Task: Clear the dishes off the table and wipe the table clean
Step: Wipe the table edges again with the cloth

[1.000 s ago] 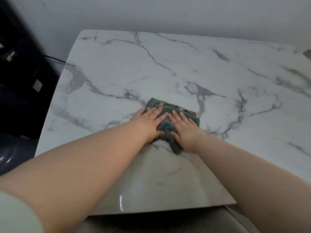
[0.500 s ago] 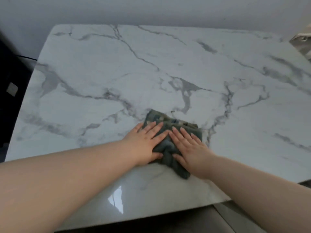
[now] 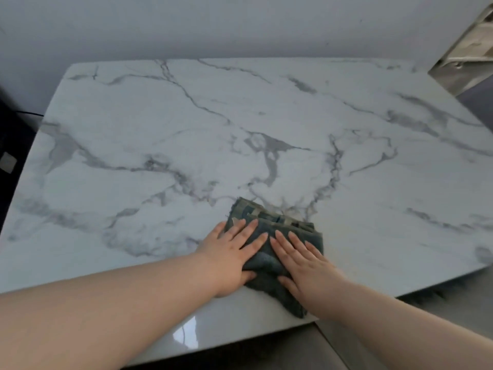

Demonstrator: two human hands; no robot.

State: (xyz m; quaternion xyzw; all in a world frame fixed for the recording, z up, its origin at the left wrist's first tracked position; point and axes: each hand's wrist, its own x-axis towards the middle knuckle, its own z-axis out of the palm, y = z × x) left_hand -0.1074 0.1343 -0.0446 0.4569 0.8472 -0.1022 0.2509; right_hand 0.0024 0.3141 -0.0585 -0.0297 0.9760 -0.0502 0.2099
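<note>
While my left hand (image 3: 229, 259) and right hand (image 3: 302, 263) press flat, fingers spread, gripping nothing, the folded cloth (image 3: 269, 236) near the table's (image 3: 186, 124) front edge looks soft and light; I'd bunch its middle.

Cloth (image 3: 269, 220) middle under hands, table (image 3: 466, 182) right edge cropped

surface: counter (image 3: 266, 116), white marble pattern with grey veins, glossy, rounded corners | on it: one folded dark green-grey cloth (image 3: 269, 263), lying flat near the counter's near edge, right of its middle | cloth's near corner reaches just short of that edge | glare patch on the counter, near-left of the cloth
</note>
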